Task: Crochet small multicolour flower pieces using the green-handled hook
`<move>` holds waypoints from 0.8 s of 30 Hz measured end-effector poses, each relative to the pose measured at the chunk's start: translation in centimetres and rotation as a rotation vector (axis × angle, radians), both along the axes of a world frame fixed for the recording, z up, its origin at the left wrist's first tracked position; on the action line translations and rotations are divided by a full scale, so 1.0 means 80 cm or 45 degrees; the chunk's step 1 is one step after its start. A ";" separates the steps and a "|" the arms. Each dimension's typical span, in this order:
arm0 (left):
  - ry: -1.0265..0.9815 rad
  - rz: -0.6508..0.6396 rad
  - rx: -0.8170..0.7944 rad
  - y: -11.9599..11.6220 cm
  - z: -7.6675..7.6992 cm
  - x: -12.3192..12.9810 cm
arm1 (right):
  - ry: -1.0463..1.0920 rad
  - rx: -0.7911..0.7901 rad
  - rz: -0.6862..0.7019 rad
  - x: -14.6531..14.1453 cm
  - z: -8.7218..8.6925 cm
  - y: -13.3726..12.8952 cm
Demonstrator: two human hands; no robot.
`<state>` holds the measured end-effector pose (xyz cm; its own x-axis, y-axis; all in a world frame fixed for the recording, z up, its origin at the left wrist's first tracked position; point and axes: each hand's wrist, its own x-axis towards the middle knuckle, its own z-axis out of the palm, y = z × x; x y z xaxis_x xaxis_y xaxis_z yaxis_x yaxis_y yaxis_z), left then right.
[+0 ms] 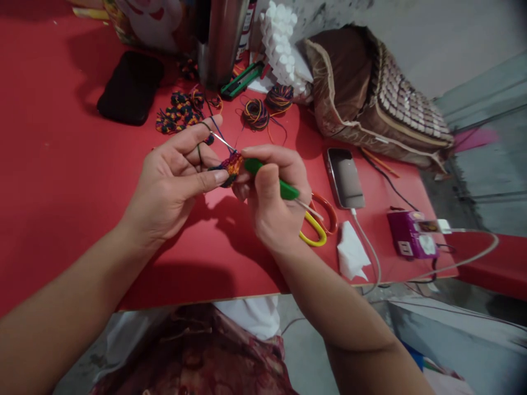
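Note:
My left hand (177, 170) pinches a small multicoloured crochet piece (233, 164) between thumb and fingers, with dark yarn looped round its raised index finger. My right hand (275, 192) is closed round the green handle of a crochet hook (289, 190). The hook's thin metal shaft points up and left, crossing the top of the piece near my left fingertips. Behind my hands lie a heap of dark and orange crocheted bits (179, 112) and two small balls of multicoloured yarn (256, 114).
On the red table (53, 192) are a black case (130, 88), a metal flask (222, 44), a green cutter (242, 80), a phone on a cable (345, 178), scissors (315, 236), crumpled tissue (352, 252) and a purple box (407, 233). A brown bag (349, 82) stands at the back right.

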<state>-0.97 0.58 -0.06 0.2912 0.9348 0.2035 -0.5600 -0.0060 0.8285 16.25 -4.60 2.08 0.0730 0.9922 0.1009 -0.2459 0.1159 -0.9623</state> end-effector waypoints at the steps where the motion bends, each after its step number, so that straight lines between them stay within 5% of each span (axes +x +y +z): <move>1: 0.011 0.006 0.003 0.001 0.000 -0.001 | 0.022 0.116 -0.096 -0.001 -0.002 0.001; 5: 0.066 0.183 0.181 -0.003 0.000 0.007 | -0.247 0.266 -0.114 0.001 -0.010 0.005; 8: 0.153 0.255 0.204 -0.010 0.003 0.012 | -0.630 0.852 -0.287 0.006 -0.021 0.008; 10: 0.142 0.201 0.147 -0.014 0.008 0.011 | -0.852 0.873 -0.369 0.009 -0.031 0.007; 15: -0.030 -0.033 -0.060 -0.009 0.017 0.003 | -0.909 0.668 -0.294 0.017 -0.045 0.009; 20: -0.008 -0.121 0.031 0.002 0.022 -0.006 | -0.212 0.265 0.042 0.017 -0.029 0.031; 24: 0.096 -0.108 0.162 -0.002 0.024 -0.008 | 0.017 0.102 0.166 0.015 -0.009 0.039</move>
<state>-1.65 0.41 1.84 0.3870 0.8742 0.2932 -0.4993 -0.0687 0.8637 17.49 -1.46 1.38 -0.0540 0.9822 0.1800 -0.2765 0.1585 -0.9479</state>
